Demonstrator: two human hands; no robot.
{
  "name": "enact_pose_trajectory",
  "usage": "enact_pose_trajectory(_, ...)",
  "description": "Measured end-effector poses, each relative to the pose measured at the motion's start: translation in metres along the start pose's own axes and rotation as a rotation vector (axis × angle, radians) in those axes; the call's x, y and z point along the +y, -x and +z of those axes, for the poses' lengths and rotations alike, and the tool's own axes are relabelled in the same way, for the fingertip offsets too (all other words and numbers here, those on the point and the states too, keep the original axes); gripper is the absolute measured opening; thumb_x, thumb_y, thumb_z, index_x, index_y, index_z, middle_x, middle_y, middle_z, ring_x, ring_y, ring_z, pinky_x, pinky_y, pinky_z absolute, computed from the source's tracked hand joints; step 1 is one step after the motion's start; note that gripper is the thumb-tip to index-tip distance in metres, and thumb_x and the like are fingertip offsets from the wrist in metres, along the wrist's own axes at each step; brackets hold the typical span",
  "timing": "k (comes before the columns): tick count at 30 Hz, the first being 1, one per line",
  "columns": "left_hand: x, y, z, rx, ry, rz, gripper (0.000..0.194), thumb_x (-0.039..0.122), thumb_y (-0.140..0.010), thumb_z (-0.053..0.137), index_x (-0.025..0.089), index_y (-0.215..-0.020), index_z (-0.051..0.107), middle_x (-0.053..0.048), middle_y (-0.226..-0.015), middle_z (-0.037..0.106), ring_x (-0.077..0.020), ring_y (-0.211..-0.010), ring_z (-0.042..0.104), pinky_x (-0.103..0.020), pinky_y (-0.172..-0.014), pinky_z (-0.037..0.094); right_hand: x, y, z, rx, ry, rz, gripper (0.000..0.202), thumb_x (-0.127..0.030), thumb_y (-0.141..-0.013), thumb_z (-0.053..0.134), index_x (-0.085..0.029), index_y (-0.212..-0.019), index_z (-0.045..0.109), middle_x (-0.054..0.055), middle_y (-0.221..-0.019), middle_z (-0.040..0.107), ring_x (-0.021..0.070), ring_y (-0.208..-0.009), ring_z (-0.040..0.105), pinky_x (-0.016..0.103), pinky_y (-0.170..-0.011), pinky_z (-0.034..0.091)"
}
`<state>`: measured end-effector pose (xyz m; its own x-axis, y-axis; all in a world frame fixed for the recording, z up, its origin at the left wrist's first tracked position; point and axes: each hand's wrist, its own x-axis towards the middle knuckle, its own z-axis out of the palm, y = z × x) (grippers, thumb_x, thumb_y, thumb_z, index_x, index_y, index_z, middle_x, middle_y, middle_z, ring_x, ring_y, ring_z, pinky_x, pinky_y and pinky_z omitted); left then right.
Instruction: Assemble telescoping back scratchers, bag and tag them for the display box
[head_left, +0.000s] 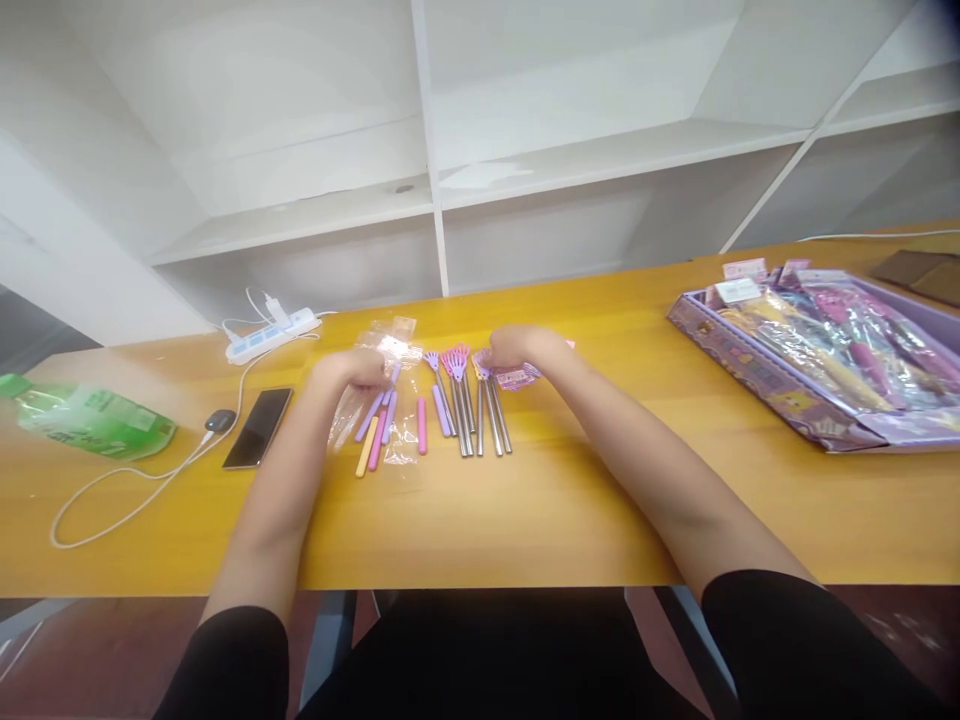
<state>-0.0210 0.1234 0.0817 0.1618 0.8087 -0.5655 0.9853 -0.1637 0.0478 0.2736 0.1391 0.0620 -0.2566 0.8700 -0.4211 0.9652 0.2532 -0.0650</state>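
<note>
My left hand is closed, its fingertips at a purple handle above a clear plastic wrapper. Below it lie several loose handles: a yellow handle, purple ones and a pink handle. In the middle is a row of back scratchers with metal rods and pink and purple hand-shaped heads. My right hand bends down over the heads at the row's right end, fingers bunched. What its fingertips hold is hidden. Pink printed cards lie beneath that hand.
On the right stands a purple display box of bagged back scratchers. At left are a green bottle, a black phone, a white power strip and a looped white cable. White shelving rises behind the table.
</note>
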Motion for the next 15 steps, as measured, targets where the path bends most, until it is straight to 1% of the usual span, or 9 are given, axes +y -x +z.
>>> enact_pose_trajectory(3,-0.004,-0.015,0.005,-0.022,0.001,-0.013,0.036,0.046,-0.086,0.073,0.018,-0.065,0.064,-0.010,-0.074,0.072,-0.0194,-0.066,0.064,-0.030,-0.069,0.051,0.002,-0.004,0.001,0.016,0.003,0.002,0.043,-0.050,-0.104,0.063,-0.013,-0.100,0.084,0.021,-0.102,0.081,0.0337,-0.099,0.078,0.037,-0.082,0.051)
enact_pose_trajectory(7,-0.007,-0.023,0.008,-0.017,0.016,-0.005,0.036,0.046,-0.091,0.070,0.018,-0.068,0.066,-0.008,-0.077,0.073,-0.0181,-0.068,0.064,-0.028,-0.069,0.050,0.002,-0.004,0.002,0.037,-0.012,-0.018,0.055,-0.059,-0.108,0.058,-0.011,-0.098,0.083,0.020,-0.101,0.081,0.0324,-0.100,0.078,0.037,-0.083,0.054)
enact_pose_trajectory(9,-0.008,-0.025,0.009,-0.013,0.016,-0.003,0.037,0.044,-0.093,0.070,0.019,-0.066,0.065,-0.008,-0.074,0.072,-0.0182,-0.067,0.064,-0.029,-0.070,0.050,0.001,-0.004,0.003,0.035,-0.014,-0.028,0.053,-0.060,-0.110,0.060,-0.011,-0.106,0.081,0.016,-0.105,0.080,0.0283,-0.102,0.078,0.038,-0.090,0.059)
enact_pose_trajectory(12,-0.009,-0.028,0.010,-0.012,0.006,-0.009,0.041,0.045,-0.096,0.071,0.018,-0.065,0.065,-0.007,-0.071,0.071,-0.0192,-0.068,0.066,-0.030,-0.073,0.053,0.001,-0.007,0.005,0.012,-0.008,-0.040,0.043,-0.053,-0.109,0.069,-0.014,-0.128,0.074,0.011,-0.125,0.075,0.0233,-0.111,0.075,0.044,-0.100,0.063)
enact_pose_trajectory(13,-0.010,-0.030,0.011,-0.013,0.000,-0.017,0.041,0.046,-0.098,0.072,0.018,-0.069,0.067,-0.006,-0.073,0.071,-0.0195,-0.071,0.067,-0.031,-0.075,0.055,0.001,-0.009,0.006,0.007,-0.006,-0.043,0.042,-0.050,-0.109,0.071,-0.015,-0.134,0.071,0.011,-0.131,0.073,0.0234,-0.115,0.074,0.046,-0.102,0.064)
enact_pose_trajectory(15,-0.011,-0.033,0.011,-0.011,-0.014,-0.039,0.037,0.049,-0.104,0.072,0.015,-0.089,0.073,-0.006,-0.089,0.075,-0.0198,-0.081,0.072,-0.034,-0.082,0.060,0.001,-0.012,0.008,0.014,-0.005,-0.048,0.043,-0.045,-0.108,0.073,-0.016,-0.139,0.069,0.012,-0.139,0.070,0.0253,-0.120,0.072,0.047,-0.103,0.064)
